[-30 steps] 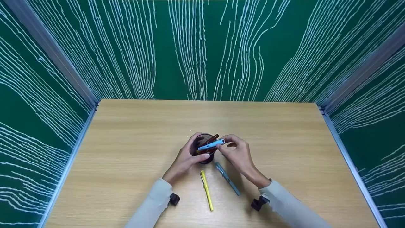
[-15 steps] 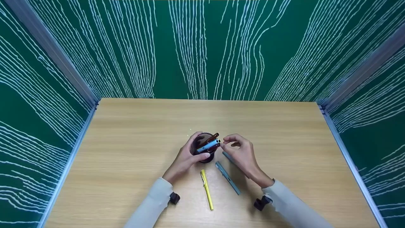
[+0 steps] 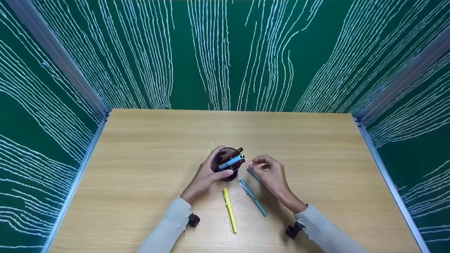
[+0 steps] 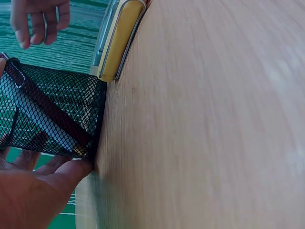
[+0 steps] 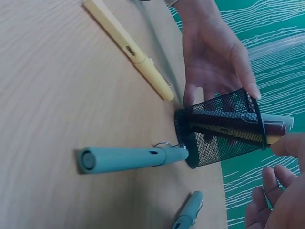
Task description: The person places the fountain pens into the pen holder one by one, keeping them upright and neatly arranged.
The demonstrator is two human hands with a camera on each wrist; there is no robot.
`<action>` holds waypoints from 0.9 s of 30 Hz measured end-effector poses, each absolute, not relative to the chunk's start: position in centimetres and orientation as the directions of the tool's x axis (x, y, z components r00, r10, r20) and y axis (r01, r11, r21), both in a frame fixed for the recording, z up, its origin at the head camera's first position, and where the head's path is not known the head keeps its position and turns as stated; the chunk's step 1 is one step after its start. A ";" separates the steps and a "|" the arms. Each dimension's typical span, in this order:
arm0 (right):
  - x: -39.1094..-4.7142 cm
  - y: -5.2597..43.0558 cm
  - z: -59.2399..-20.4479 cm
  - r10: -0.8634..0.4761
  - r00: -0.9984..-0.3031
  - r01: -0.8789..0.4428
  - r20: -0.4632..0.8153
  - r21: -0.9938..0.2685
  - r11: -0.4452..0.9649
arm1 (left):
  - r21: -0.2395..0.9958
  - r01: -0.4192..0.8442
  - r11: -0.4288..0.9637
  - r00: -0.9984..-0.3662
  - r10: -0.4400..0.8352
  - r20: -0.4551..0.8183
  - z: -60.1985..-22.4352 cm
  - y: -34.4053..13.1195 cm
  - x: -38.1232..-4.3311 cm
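My left hand grips a black mesh pen cup around its side, and the cup's base is at the tabletop. A light blue pen and dark brown pens lean in the cup, their ends sticking out past the rim toward the right. Just right of the cup, my right hand hovers with loosely bent fingers and nothing between them. Beneath that hand lies a teal pen, mostly hidden by it. Another teal pen with a clip lies nearer the front.
A yellow pen lies on the wooden table between the forearms. Green panels with white wavy lines enclose the table at the back and both sides. Each wrist carries a small black camera.
The right hand has let go of the light blue pen, which has sunk deeper into the cup. That hand has drawn back right and slightly down. The left hand has stayed put.
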State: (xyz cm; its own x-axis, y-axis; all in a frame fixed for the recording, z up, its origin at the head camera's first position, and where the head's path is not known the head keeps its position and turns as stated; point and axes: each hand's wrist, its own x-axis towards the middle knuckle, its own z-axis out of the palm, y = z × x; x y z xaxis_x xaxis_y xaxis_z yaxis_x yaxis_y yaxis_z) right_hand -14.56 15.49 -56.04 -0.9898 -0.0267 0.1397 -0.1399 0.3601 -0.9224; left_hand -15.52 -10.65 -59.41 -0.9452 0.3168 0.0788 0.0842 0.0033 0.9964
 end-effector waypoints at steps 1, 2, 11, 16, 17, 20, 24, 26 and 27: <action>-14.5 15.6 -56.2 -0.024 -0.991 -0.135 0.135 -0.923 0.359 | 0.997 0.083 0.003 -0.945 0.319 0.078 -59.4 -10.6 -15.5; -14.4 15.6 -56.3 -0.023 -0.992 -0.127 0.128 -0.923 0.362 | 0.997 0.081 0.000 -0.944 0.320 0.077 -59.4 -10.6 -15.5; -13.5 16.4 -57.7 0.006 -0.999 -0.047 0.053 -0.925 0.377 | 0.999 0.052 -0.011 -0.945 0.324 0.052 -59.4 -10.7 -15.4; -13.2 16.9 -58.7 0.010 -0.998 -0.058 0.068 -0.913 0.405 | 0.999 0.046 -0.005 -0.948 0.316 0.045 -59.4 -10.7 -15.3; -13.2 17.0 -58.9 0.008 -0.997 -0.066 0.076 -0.908 0.414 | 0.999 0.045 -0.001 -0.949 0.313 0.043 -59.4 -10.7 -15.3; -13.0 17.3 -59.4 0.000 -0.994 -0.093 0.105 -0.886 0.455 | 0.999 0.045 0.002 -0.950 0.310 0.042 -59.4 -10.7 -15.3; -12.9 17.6 -60.0 -0.010 -0.992 -0.116 0.130 -0.852 0.511 | 0.999 0.052 0.004 -0.949 0.311 0.048 -59.4 -10.7 -15.3; -12.7 17.8 -60.2 -0.015 -0.992 -0.117 0.128 -0.842 0.526 | 0.998 0.061 0.015 -0.949 0.309 0.053 -59.3 -10.7 -15.3; -12.7 17.9 -60.3 -0.018 -0.992 -0.115 0.125 -0.838 0.534 | 0.998 0.064 0.017 -0.949 0.309 0.056 -59.3 -10.7 -15.3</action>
